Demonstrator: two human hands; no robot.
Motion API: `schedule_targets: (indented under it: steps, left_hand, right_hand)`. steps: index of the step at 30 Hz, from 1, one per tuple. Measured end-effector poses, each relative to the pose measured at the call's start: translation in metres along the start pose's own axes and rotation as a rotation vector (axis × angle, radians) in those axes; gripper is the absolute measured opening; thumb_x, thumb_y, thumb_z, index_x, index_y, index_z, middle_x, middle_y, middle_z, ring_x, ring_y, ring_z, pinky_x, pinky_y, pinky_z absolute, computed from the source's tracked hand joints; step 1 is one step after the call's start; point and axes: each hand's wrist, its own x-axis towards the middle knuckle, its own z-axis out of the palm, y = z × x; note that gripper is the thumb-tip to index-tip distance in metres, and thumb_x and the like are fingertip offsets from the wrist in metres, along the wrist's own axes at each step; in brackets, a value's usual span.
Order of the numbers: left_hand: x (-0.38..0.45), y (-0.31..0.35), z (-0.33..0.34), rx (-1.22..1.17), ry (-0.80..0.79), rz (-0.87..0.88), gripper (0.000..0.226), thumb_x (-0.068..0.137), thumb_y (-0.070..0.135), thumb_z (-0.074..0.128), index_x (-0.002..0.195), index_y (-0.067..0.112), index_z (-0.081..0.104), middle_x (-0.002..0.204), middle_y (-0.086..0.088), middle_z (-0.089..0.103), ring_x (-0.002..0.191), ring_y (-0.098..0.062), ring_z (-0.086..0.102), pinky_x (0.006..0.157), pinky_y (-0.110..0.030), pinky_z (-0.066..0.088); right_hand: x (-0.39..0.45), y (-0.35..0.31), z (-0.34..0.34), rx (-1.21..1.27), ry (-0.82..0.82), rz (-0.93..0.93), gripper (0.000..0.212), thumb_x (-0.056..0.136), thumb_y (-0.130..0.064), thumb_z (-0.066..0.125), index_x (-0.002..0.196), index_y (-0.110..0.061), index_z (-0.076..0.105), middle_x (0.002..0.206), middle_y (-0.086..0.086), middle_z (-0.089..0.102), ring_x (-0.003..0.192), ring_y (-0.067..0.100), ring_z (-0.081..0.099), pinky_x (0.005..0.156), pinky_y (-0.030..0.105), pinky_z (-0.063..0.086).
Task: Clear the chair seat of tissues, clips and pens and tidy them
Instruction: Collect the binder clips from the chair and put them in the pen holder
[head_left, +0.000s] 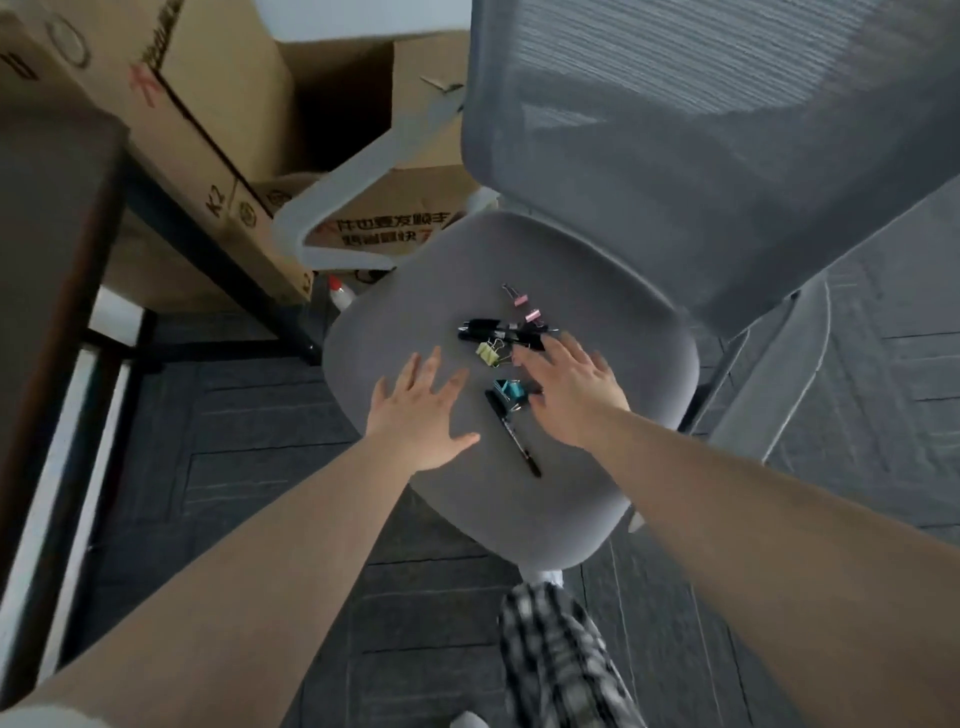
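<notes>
We are looking down on a grey chair seat standing on dark carpet tiles, with its mesh backrest rising behind. Cardboard boxes are crowding the left, beside a dark table edge. Our left hand is hovering flat with fingers spread, gripping nothing, over the seat's bare left part. Our right hand is reaching, fingers splayed and unclenched, touching the clutter. Two pink clips, black pens, a yellow clip, a teal clip and another pen are lying mid-seat. The front rim and right side are lying bare.
</notes>
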Motion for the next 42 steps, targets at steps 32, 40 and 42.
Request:
schedule_targets:
  steps: [32, 40, 42]
  left_hand:
    - [0.152, 0.017, 0.050, -0.310, 0.008, 0.029, 0.016, 0.087, 0.007, 0.056, 0.102, 0.005, 0.051, 0.121, -0.012, 0.040, 0.079, -0.025, 0.042, 0.063, -0.036, 0.042]
    - [0.153, 0.019, 0.049, -0.451, 0.115, 0.017, 0.015, 0.087, 0.009, 0.060, 0.099, 0.002, 0.056, 0.113, -0.012, 0.046, 0.077, -0.033, 0.055, 0.067, -0.043, 0.053]
    - [0.152, 0.021, 0.046, -0.485, 0.143, 0.013, 0.016, 0.086, 0.011, 0.062, 0.097, 0.003, 0.055, 0.111, -0.011, 0.046, 0.073, -0.033, 0.054, 0.065, -0.042, 0.053]
  right_hand:
    - [0.205, 0.054, 0.039, -0.013, -0.054, -0.100, 0.048, 0.089, 0.001, 0.052, 0.134, -0.016, 0.045, 0.132, 0.016, 0.038, 0.114, 0.039, 0.044, 0.079, 0.042, 0.045]
    - [0.200, 0.049, 0.038, 0.120, 0.023, -0.081, 0.033, 0.086, 0.003, 0.050, 0.116, -0.010, 0.053, 0.115, 0.018, 0.044, 0.101, 0.035, 0.050, 0.071, 0.034, 0.040]
    - [0.190, 0.047, 0.031, 0.215, 0.070, -0.048, 0.033, 0.085, 0.000, 0.049, 0.116, -0.012, 0.052, 0.114, 0.014, 0.043, 0.095, 0.032, 0.047, 0.073, 0.036, 0.043]
